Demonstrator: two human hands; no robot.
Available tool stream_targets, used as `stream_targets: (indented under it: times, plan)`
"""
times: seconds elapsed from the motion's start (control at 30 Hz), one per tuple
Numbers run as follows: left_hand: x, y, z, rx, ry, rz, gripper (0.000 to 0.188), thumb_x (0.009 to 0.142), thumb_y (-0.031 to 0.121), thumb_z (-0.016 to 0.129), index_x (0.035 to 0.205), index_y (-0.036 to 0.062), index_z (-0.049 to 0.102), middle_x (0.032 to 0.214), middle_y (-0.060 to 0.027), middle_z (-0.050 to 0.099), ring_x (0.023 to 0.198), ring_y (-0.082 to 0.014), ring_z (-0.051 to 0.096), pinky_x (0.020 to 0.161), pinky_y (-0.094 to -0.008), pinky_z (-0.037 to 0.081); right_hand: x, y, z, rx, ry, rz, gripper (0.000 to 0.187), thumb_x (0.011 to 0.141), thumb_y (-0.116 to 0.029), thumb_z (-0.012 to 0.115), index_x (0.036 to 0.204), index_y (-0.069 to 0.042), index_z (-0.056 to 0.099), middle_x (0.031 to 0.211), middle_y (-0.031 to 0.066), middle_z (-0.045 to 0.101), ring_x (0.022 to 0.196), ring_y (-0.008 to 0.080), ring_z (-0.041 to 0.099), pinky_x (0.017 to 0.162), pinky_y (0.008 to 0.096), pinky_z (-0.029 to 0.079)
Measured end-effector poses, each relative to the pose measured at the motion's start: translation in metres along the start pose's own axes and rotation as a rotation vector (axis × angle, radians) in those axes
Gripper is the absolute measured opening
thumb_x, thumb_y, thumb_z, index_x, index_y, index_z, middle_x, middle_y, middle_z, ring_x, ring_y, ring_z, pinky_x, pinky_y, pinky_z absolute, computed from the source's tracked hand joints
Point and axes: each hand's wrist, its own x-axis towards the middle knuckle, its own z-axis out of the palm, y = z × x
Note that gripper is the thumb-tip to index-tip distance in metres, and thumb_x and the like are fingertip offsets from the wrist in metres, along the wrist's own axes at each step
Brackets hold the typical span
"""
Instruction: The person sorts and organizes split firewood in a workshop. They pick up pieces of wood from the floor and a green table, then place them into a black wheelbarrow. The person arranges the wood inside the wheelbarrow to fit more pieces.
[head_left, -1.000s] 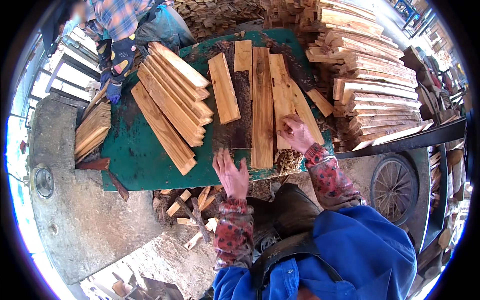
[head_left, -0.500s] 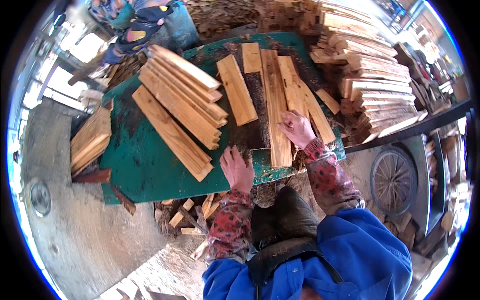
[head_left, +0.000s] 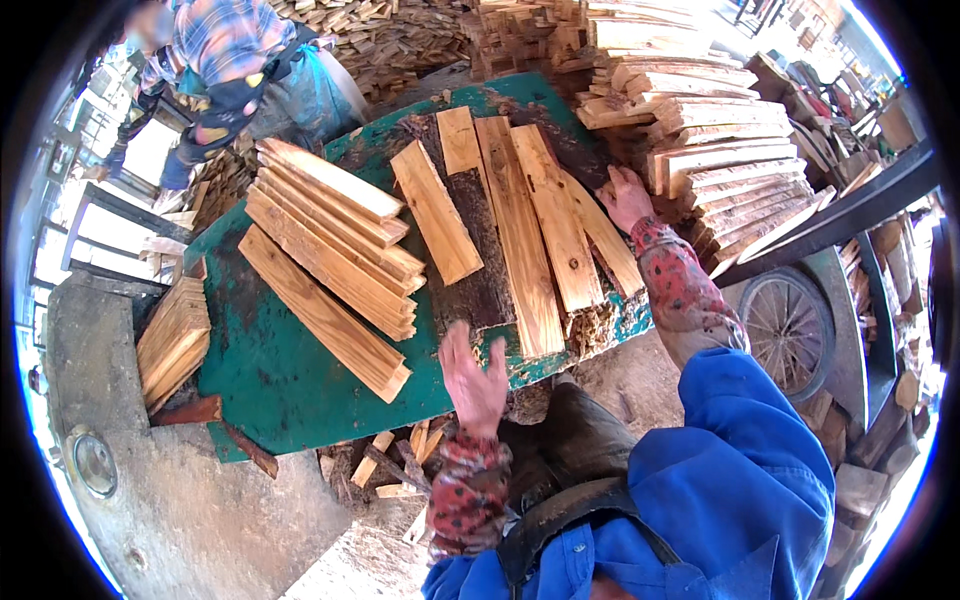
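Observation:
My left hand (head_left: 473, 385), fingers spread and empty, hovers near the front edge of the green tabletop (head_left: 310, 405). Beyond it lies a dark, bark-covered slab (head_left: 478, 295). My right hand (head_left: 628, 200) reaches to the table's right side, beside a narrow slat (head_left: 606, 235). Its fingers are bent down, and what they hold, if anything, is hidden. Between my hands lie a long wooden board (head_left: 520, 240), a knotted board (head_left: 558, 220), a shorter board (head_left: 437, 210) and a small block (head_left: 459, 140). Left of these, several boards (head_left: 330, 245) lie fanned out, with one single board (head_left: 320, 310) alongside.
A tall stack of boards (head_left: 740, 150) stands against the table's right side. More boards (head_left: 172, 340) lean at the left. Another person (head_left: 225, 60) bends at the far left. A spoked wheel (head_left: 787, 330) is at the right, and scrap wood (head_left: 375, 460) lies below the table.
My right hand has left the knotted board and moved right, past the narrow slat, to where a short wood piece lay. My left hand has spread its fingers. The view has shifted.

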Motion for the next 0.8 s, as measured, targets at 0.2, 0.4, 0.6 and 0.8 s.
stream_targets:
  times: [0.2, 0.4, 0.6, 0.8]
  plan:
    - [0.087, -0.027, 0.045, 0.153, 0.083, -0.089, 0.066, 0.085, 0.038, 0.069, 0.123, -0.0112, 0.048, 0.119, -0.0294, 0.056, 0.109, -0.0460, 0.052, 0.095, -0.0493, 0.041, 0.032, -0.006, 0.015, -0.077, -0.182, 0.118, 0.083, 0.084, -0.050, 0.063, 0.148, -0.006, 0.032, 0.124, 0.0273, 0.056, 0.112, 0.0412, 0.057, 0.095, 0.0445, 0.047]
    - [0.125, -0.020, 0.078, 0.392, 0.025, -0.321, 0.093, 0.073, 0.055, 0.074, 0.133, -0.0088, 0.042, 0.121, -0.0282, 0.057, 0.113, -0.0447, 0.051, 0.099, -0.0491, 0.040, 0.042, 0.006, 0.009, 0.121, -0.199, 0.075, 0.088, 0.074, -0.050, 0.072, 0.142, -0.002, 0.042, 0.113, 0.0234, 0.064, 0.103, 0.0370, 0.063, 0.092, 0.0429, 0.050]
    - [0.128, -0.038, 0.094, 0.298, 0.067, -0.298, 0.093, 0.069, 0.041, 0.078, 0.138, -0.0063, 0.039, 0.128, -0.0280, 0.054, 0.115, -0.0450, 0.050, 0.103, -0.0489, 0.038, 0.043, 0.022, 0.017, 0.486, -0.273, 0.171, 0.075, 0.068, -0.036, 0.079, 0.126, 0.004, 0.053, 0.107, 0.0228, 0.067, 0.101, 0.0319, 0.065, 0.089, 0.0390, 0.050]
    - [0.092, -0.005, 0.099, 0.078, -0.021, -0.078, 0.094, 0.067, 0.033, 0.084, 0.137, -0.0103, 0.038, 0.132, -0.0273, 0.050, 0.119, -0.0409, 0.047, 0.104, -0.0507, 0.033, 0.004, -0.009, -0.020, 0.315, -0.236, -0.005, 0.057, 0.072, -0.025, 0.077, 0.116, 0.002, 0.052, 0.105, 0.0232, 0.064, 0.098, 0.0389, 0.063, 0.082, 0.0447, 0.052]
